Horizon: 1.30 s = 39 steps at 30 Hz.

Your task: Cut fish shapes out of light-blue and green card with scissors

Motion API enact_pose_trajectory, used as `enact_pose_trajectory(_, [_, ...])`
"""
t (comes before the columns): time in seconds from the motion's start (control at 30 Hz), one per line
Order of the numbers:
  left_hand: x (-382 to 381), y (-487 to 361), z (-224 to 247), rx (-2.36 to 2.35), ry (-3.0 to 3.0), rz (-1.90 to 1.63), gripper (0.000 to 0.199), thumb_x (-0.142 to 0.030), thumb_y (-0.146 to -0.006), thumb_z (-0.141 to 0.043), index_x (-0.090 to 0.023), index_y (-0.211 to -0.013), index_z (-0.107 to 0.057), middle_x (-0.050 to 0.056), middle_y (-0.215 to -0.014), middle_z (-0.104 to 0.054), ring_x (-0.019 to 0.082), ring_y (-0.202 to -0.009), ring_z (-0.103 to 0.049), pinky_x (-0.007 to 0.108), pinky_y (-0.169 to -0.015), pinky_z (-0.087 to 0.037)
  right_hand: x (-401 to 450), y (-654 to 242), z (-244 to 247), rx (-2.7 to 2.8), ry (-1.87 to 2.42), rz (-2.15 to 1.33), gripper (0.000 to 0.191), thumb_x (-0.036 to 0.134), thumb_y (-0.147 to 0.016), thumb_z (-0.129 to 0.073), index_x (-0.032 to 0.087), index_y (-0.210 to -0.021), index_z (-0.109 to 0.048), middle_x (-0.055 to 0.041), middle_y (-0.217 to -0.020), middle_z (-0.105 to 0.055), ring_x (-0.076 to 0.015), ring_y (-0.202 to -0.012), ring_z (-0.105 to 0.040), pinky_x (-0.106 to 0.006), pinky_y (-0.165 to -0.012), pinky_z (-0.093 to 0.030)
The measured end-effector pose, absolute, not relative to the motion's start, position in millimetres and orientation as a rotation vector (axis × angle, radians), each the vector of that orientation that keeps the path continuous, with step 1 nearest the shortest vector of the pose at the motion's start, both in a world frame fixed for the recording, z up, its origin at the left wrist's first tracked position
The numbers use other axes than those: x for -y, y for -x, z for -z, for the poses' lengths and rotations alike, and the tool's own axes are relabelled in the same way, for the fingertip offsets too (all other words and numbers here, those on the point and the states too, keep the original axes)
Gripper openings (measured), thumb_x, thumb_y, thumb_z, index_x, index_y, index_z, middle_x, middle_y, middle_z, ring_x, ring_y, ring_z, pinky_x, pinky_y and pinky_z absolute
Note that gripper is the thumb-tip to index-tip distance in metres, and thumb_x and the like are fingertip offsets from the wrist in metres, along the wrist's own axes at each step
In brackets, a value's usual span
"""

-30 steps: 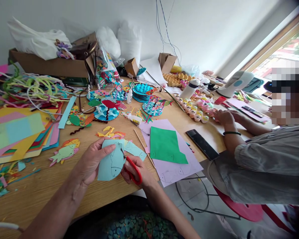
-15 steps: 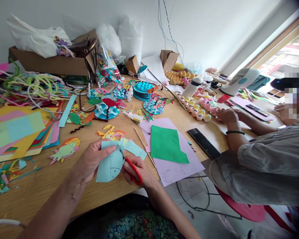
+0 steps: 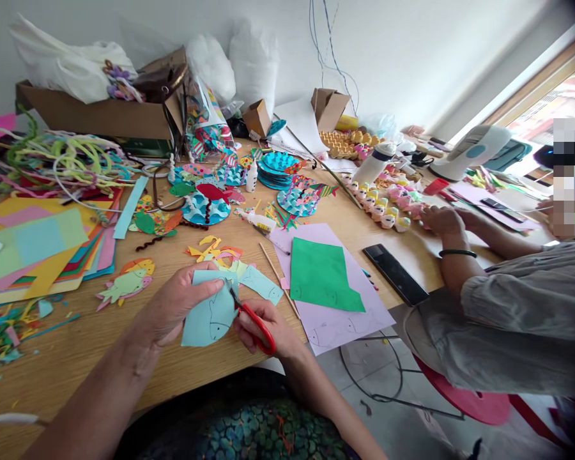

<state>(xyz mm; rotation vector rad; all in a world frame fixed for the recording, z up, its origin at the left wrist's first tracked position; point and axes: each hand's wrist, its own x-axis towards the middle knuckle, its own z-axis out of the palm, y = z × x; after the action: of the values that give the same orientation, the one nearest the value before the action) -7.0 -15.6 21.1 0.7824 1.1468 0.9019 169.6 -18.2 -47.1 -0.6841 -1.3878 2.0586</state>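
Note:
My left hand (image 3: 184, 300) pinches a piece of light blue paper (image 3: 204, 326) between thumb and fingers. A fish outline is drawn on it in dark line, and its right edge is cut to a curve. In my right hand (image 3: 259, 326) is a pair of red-handled scissors (image 3: 263, 332), its blades meeting the paper's upper right edge beside the drawing. Just beyond lies another blue strip (image 3: 261, 284) with a drawn fish. Right of my hands, a green sheet (image 3: 319, 275) rests on a lilac sheet (image 3: 326, 332) bearing pencilled fish.
Cut paper fish (image 3: 127, 281) and paper scraps (image 3: 9, 332) lie to the left, below stacked coloured paper (image 3: 33, 255). A wooden stick (image 3: 278, 278) and a black phone (image 3: 395, 275) are to the right. A co-worker's hands (image 3: 445, 223) are near small egg-carton chicks (image 3: 381, 207).
The blue paper has tilted slightly, and the scissor blades have shifted a little along its upper right edge. The whole view has swung slightly.

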Motion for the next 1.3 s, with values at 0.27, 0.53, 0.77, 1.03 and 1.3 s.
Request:
enact_pose_trajectory(0.27, [16, 0, -26, -1.131, -0.777, -0.959, 0.027, -0.032, -0.06, -0.08, -0.018, -0.066, -0.057, -0.004, -0.053, -0.057, 0.01, -0.045, -0.05, 0.021, -0.044, -0.044, 19, -171, 44, 1.404, 0.679, -2.0, 0.053, 0.066, -0.078, -0.058, 0.019, -0.058, -0.044, 0.0052, -0.046, -0.045, -0.0064, -0.037, -0.037, -0.022, -0.04, -0.028])
enact_pose_trajectory(0.53, [16, -3, -28, -1.114, -0.727, -0.965, 0.028, -0.031, -0.058, -0.081, -0.018, -0.067, -0.057, -0.005, -0.052, -0.057, 0.009, -0.045, -0.049, 0.02, -0.044, -0.045, 21, -168, 38, 1.356, 0.73, -1.988, 0.053, 0.066, -0.075, -0.061, 0.02, -0.056, -0.04, 0.0062, -0.045, -0.042, -0.0064, -0.038, -0.036, -0.021, -0.038, -0.026])
enact_pose_trajectory(0.77, [16, -2, -27, -1.104, -0.772, -0.944, 0.026, -0.032, -0.062, -0.078, -0.018, -0.065, -0.057, -0.006, -0.05, -0.053, 0.008, -0.043, -0.045, 0.019, -0.042, -0.041, 21, -167, 34, 1.349, 0.802, -1.998, 0.055, 0.066, -0.07, -0.065, 0.02, -0.054, -0.039, 0.0068, -0.043, -0.043, -0.0056, -0.035, -0.036, -0.02, -0.035, -0.024])
enact_pose_trajectory(1.03, [17, 1, -22, -1.115, -0.816, -0.923, 0.026, -0.035, -0.064, -0.077, -0.018, -0.068, -0.056, -0.006, -0.053, -0.054, 0.009, -0.046, -0.049, 0.02, -0.044, -0.044, 22, -168, 43, 1.372, 0.685, -2.004, 0.051, 0.066, -0.076, -0.059, 0.02, -0.059, -0.042, 0.0054, -0.047, -0.046, -0.0072, -0.039, -0.038, -0.022, -0.04, -0.028])
enact_pose_trajectory(1.3, [19, 4, -21, -1.127, -0.806, -0.861, 0.032, -0.039, -0.062, -0.078, -0.018, -0.073, -0.056, -0.002, -0.057, -0.06, 0.01, -0.048, -0.052, 0.021, -0.046, -0.045, 20, -172, 46, 1.397, 0.661, -2.057, 0.051, 0.067, -0.077, -0.059, 0.02, -0.062, -0.046, 0.0055, -0.049, -0.045, -0.0072, -0.04, -0.038, -0.022, -0.041, -0.026])
